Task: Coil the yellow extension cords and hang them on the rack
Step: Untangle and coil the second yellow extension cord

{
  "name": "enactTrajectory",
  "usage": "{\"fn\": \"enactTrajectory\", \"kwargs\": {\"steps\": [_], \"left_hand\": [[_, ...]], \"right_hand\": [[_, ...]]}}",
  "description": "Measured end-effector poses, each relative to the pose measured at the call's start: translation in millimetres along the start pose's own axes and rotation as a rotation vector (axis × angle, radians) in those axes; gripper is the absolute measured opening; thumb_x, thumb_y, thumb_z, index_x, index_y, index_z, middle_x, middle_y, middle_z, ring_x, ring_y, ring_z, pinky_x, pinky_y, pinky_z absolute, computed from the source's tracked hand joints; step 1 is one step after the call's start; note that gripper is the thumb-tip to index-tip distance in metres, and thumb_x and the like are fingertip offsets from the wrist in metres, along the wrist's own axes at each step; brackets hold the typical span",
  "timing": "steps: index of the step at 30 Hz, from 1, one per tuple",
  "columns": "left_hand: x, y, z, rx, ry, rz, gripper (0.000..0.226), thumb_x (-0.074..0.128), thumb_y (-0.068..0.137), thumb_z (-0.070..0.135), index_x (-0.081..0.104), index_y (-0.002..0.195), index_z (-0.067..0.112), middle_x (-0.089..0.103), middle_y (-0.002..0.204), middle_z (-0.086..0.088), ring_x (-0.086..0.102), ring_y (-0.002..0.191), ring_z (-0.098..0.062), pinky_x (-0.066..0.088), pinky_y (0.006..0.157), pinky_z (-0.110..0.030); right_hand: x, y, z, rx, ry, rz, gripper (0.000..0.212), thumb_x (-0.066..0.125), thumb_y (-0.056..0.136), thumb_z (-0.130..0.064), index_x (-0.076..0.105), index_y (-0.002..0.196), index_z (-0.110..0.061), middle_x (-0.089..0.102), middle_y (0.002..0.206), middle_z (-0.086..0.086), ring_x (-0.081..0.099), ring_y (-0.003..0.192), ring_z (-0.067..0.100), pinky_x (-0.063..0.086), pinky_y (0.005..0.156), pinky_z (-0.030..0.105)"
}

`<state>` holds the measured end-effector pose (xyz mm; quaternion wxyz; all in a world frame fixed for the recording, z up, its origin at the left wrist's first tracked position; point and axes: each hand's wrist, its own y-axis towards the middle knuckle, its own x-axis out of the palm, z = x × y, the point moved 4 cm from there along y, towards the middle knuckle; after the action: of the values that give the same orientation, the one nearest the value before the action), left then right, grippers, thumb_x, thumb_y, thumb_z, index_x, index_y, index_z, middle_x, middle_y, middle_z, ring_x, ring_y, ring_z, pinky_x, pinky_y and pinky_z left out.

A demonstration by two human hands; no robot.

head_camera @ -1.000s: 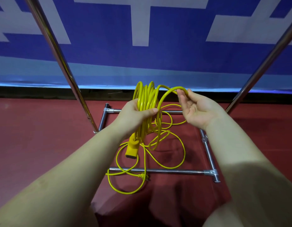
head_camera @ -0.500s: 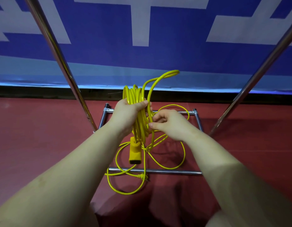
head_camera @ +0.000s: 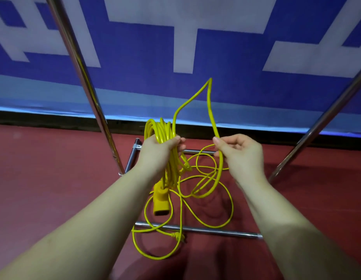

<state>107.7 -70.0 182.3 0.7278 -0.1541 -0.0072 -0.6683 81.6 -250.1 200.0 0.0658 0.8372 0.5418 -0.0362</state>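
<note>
Coil [head_camera: 163, 138] upright in our left hand [head_camera: 158, 153]; right hand [head_camera: 239, 151] pinches next loop [head_camera: 210, 102] just right of it, arching up, w/ slack on floor nearer us.

Red floor [head_camera: 54, 188] carries rack [head_camera: 195, 231], cord loops [head_camera: 214, 203].

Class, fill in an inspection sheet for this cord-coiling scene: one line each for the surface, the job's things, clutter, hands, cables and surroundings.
Surface: red floor, bare where visible.
Job's things: yellow extension cord, partly coiled; its socket block hangs below the coil; chrome rack frame stands on the floor.
Clutter: nothing seen.
Hands: left hand grips the coil bundle; right hand pinches one strand, which rises in a tall loop.
Cables: loose loops lie over the rack's lower bar; plug end rests on the floor.
Surroundings: blue and white banner behind the rack.
</note>
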Motion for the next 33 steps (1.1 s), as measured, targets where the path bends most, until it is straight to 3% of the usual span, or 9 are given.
{"fn": "enactTrajectory", "kwargs": {"steps": [4, 9, 13, 18, 21, 23, 26, 29, 33], "left_hand": [[-7.8, 2.3, 5.8, 0.038, 0.073, 0.016, 0.009, 0.058, 0.092, 0.008, 0.063, 0.084, 0.007, 0.072, 0.077, 0.0, 0.067, 0.063, -0.007, 0.056, 0.058, -0.029], [-16.6, 2.9, 13.2, 0.069, 0.098, 0.05, 0.009, 0.059, 0.092, 0.01, 0.064, 0.084, 0.008, 0.071, 0.074, 0.001, 0.066, 0.061, -0.008, 0.054, 0.048, -0.025], [-20.4, 3.7, 13.3, 0.084, 0.146, 0.055, 0.008, 0.059, 0.092, 0.011, 0.063, 0.09, 0.005, 0.072, 0.08, -0.002, 0.067, 0.062, -0.007, 0.055, 0.057, -0.026], [-18.7, 2.5, 15.2, 0.103, 0.162, 0.015, 0.005, 0.058, 0.092, 0.009, 0.061, 0.088, 0.008, 0.071, 0.083, -0.003, 0.069, 0.064, -0.006, 0.056, 0.059, -0.023], [-14.9, -0.6, 15.0, 0.112, 0.173, -0.029, 0.006, 0.058, 0.092, 0.01, 0.062, 0.087, 0.011, 0.072, 0.083, -0.001, 0.07, 0.07, -0.009, 0.058, 0.063, -0.026], [-11.6, -3.5, 14.9, 0.115, 0.194, -0.068, 0.009, 0.058, 0.092, 0.009, 0.062, 0.085, 0.013, 0.073, 0.083, 0.0, 0.071, 0.075, -0.012, 0.059, 0.066, -0.03], [-4.7, -6.2, 10.9, 0.101, 0.216, -0.154, 0.005, 0.058, 0.091, 0.007, 0.062, 0.089, 0.008, 0.073, 0.083, -0.002, 0.071, 0.075, -0.013, 0.059, 0.064, -0.032], [1.6, -9.6, 5.4, 0.066, 0.27, -0.26, 0.007, 0.062, 0.089, 0.011, 0.064, 0.094, 0.006, 0.073, 0.081, -0.003, 0.07, 0.074, -0.017, 0.057, 0.061, -0.034], [7.2, -15.2, 2.7, 0.059, 0.307, -0.345, 0.007, 0.064, 0.088, 0.015, 0.063, 0.091, 0.009, 0.067, 0.073, -0.004, 0.064, 0.065, -0.017, 0.053, 0.058, -0.029]], "right_hand": [[-17.6, 10.1, 0.1, -0.095, -0.25, 0.086, 0.021, 0.07, 0.081, -0.017, 0.059, 0.063, -0.018, 0.055, 0.048, -0.007, 0.055, 0.045, 0.012, 0.05, 0.054, 0.03], [-28.9, 15.6, -1.6, -0.101, -0.621, 0.057, 0.019, 0.063, 0.084, -0.023, 0.058, 0.067, -0.015, 0.051, 0.055, -0.006, 0.055, 0.067, 0.026, 0.041, 0.062, 0.029], [-20.9, 9.9, -5.9, -0.13, -0.825, -0.078, 0.026, 0.06, 0.086, -0.028, 0.051, 0.064, -0.017, 0.053, 0.062, -0.004, 0.057, 0.079, 0.032, 0.046, 0.068, 0.034], [-10.8, 1.7, -23.8, -0.273, -0.988, -0.211, 0.024, 0.054, 0.09, -0.033, 0.054, 0.071, -0.019, 0.048, 0.061, -0.006, 0.052, 0.075, 0.027, 0.035, 0.062, 0.028], [0.0, -6.5, -22.0, -0.286, -1.1, -0.475, 0.031, 0.053, 0.091, -0.037, 0.052, 0.066, -0.019, 0.046, 0.059, -0.006, 0.051, 0.072, 0.024, 0.035, 0.062, 0.027], [8.3, -13.8, -19.5, -0.257, -1.08, -0.699, 0.035, 0.054, 0.091, -0.036, 0.052, 0.06, -0.018, 0.045, 0.055, -0.004, 0.046, 0.063, 0.019, 0.034, 0.059, 0.027], [12.9, -17.8, -20.7, -0.117, -0.662, -0.876, 0.032, 0.058, 0.089, -0.036, 0.064, 0.061, -0.021, 0.047, 0.058, 0.005, 0.038, 0.057, 0.018, 0.03, 0.057, 0.031], [9.3, -12.8, -23.6, -0.051, -0.341, -0.805, 0.033, 0.057, 0.092, -0.028, 0.068, 0.061, -0.02, 0.045, 0.053, -0.001, 0.032, 0.054, 0.017, 0.024, 0.054, 0.029], [1.9, -3.0, -24.1, -0.102, -0.341, -0.566, 0.033, 0.056, 0.092, -0.029, 0.061, 0.06, -0.02, 0.042, 0.045, -0.011, 0.032, 0.044, 0.003, 0.026, 0.048, 0.02]]}}
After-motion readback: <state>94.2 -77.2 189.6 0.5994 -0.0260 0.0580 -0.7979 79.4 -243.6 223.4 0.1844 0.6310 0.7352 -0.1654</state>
